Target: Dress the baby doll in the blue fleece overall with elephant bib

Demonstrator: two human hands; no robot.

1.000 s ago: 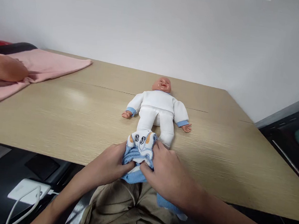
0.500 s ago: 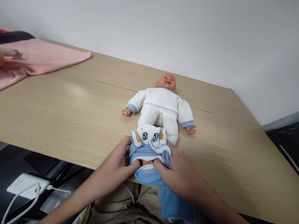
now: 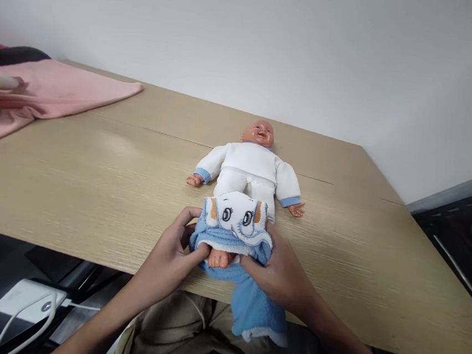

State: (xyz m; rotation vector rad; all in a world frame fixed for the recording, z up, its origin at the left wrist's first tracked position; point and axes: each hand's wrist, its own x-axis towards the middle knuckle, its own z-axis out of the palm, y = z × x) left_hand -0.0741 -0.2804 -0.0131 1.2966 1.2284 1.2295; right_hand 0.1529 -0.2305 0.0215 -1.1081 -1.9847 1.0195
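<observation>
A baby doll (image 3: pixel 251 159) in a white top with blue cuffs lies on its back on the table, head toward the wall. Around one of its feet (image 3: pixel 220 258) are bunched blue fleece doll trousers (image 3: pixel 230 237) with a white elephant face. My left hand (image 3: pixel 179 249) grips the left side of the opening, thumb inside the edge beside the foot. On the other side my right hand (image 3: pixel 283 265) pinches the cloth in the same way. One trouser leg (image 3: pixel 259 310) hangs over the table edge. The doll's other foot is hidden.
A pink cloth (image 3: pixel 77 86) lies at the left of the wooden table (image 3: pixel 72 183), with another doll's part on it. Below the table's left front edge rests a white power bank (image 3: pixel 26 299) with a cable. Something black stands at the right.
The doll's foot now pokes out through the opening, with the trousers drawn up around it. My hands have moved slightly apart. The hanging leg has swung left.
</observation>
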